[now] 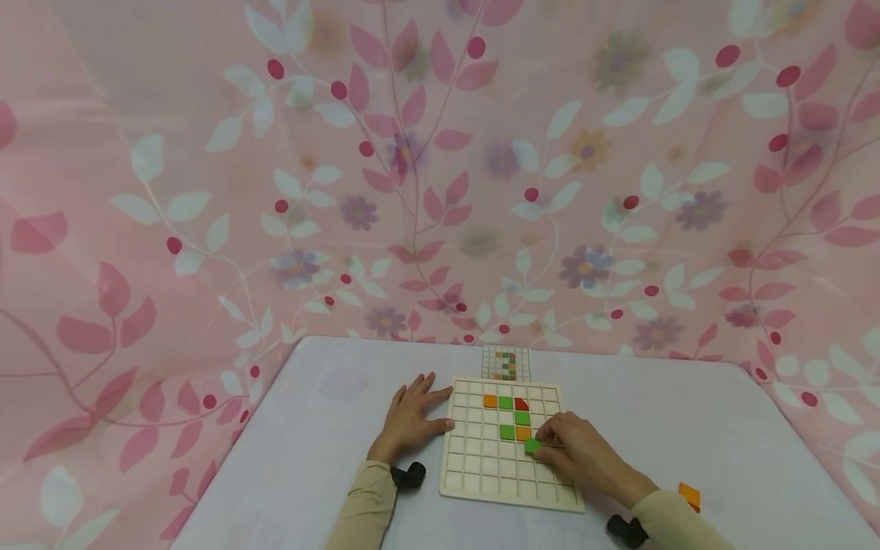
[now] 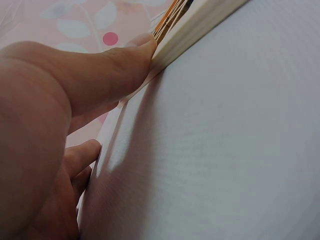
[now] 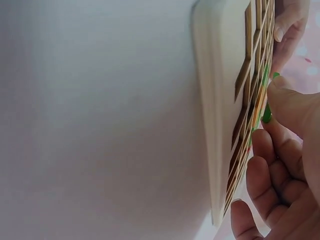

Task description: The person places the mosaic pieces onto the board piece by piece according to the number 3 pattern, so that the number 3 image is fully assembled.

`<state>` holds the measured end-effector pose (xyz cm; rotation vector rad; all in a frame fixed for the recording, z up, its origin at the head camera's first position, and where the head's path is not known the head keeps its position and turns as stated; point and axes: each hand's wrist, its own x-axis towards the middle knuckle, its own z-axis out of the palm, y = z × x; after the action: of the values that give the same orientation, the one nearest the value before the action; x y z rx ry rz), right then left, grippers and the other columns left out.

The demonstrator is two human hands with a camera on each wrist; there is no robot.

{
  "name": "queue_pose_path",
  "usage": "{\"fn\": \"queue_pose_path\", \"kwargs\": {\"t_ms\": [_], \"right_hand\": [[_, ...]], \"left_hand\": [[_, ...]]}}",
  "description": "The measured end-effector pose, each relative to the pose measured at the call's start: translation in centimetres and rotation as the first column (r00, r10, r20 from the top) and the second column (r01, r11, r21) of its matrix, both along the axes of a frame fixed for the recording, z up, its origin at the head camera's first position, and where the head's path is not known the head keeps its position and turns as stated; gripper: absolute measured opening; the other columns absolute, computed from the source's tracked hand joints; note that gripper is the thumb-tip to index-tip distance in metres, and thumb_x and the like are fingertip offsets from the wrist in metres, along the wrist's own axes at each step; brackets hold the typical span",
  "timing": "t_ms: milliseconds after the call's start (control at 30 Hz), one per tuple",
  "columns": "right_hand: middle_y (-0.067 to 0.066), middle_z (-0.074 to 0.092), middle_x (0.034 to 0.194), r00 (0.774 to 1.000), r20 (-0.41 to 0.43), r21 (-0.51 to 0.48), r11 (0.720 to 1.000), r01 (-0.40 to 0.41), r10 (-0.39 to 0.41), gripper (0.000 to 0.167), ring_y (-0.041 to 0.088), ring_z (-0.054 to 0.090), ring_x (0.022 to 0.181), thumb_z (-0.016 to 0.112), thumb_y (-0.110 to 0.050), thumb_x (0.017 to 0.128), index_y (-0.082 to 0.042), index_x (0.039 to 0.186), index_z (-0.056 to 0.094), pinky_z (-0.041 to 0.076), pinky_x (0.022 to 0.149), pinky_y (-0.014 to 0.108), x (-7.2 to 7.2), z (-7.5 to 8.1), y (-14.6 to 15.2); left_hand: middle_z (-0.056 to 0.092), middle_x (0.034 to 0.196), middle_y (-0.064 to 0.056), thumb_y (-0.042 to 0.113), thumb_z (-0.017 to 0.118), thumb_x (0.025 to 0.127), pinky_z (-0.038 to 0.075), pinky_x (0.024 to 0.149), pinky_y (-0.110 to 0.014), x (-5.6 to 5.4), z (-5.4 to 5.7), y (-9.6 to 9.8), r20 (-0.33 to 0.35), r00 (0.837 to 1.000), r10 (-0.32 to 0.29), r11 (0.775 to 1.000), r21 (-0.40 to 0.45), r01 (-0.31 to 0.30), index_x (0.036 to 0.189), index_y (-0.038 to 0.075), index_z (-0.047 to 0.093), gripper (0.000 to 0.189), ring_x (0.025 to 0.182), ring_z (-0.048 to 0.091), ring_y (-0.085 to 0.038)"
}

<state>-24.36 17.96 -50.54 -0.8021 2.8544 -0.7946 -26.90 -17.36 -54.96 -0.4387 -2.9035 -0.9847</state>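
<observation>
A pale wooden grid board [image 1: 474,489] lies on the table, with several coloured square tiles in its upper cells. Among them are an orange tile [image 1: 490,401], a green tile [image 1: 506,402] and a red tile with a rounded corner [image 1: 522,404]. My right hand [image 1: 584,454] pinches another green tile [image 1: 532,446] between thumb and finger, close over the board just below an orange tile [image 1: 523,433]. At the board's left edge my left hand [image 1: 410,418] rests with fingers spread, its thumb [image 2: 130,60] touching the rim.
Behind the board lies a small pattern card [image 1: 506,363] showing a grid with coloured squares. Orange tiles [image 1: 690,495] sit on the white table [image 1: 330,428] near the right sleeve. A pink floral curtain [image 1: 412,191] hangs behind the table.
</observation>
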Motion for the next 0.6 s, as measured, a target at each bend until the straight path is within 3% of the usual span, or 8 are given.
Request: {"fn": "queue_pose_path", "kwargs": {"t_ms": [267, 600], "right_hand": [[-0.017, 0.063, 0.095, 0.999, -0.029, 0.059, 0.998, -0.014, 0.016, 0.022, 0.002, 0.049, 0.086, 0.083, -0.043, 0.091, -0.025, 0.099, 0.073, 0.048, 0.079, 0.027, 0.0, -0.3, -0.9], [-0.021, 0.065, 0.087, 0.992, -0.075, 0.016, 0.994, -0.104, 0.105, 0.014, -0.003, 0.051, 0.081, 0.085, -0.035, 0.091, -0.026, 0.092, 0.073, 0.047, 0.076, 0.027, -0.7, -0.5, -1.2]], "left_hand": [[0.037, 0.17, -0.02, 0.044, 0.079, 0.092, 0.015, 0.127, -0.069, 0.1, 0.1, 0.1, 0.004, 1.0, -0.001, 1.0, 0.014, 0.001, 0.151, 0.018, 0.063, 0.067, 0.161, 0.026, -0.042], [0.038, 0.17, -0.019, 0.043, 0.08, 0.091, 0.015, 0.128, -0.068, 0.0, 0.2, 0.0, 0.002, 1.0, 0.008, 1.0, 0.02, -0.008, 0.15, 0.019, 0.063, 0.066, 0.162, 0.026, -0.041]]}}
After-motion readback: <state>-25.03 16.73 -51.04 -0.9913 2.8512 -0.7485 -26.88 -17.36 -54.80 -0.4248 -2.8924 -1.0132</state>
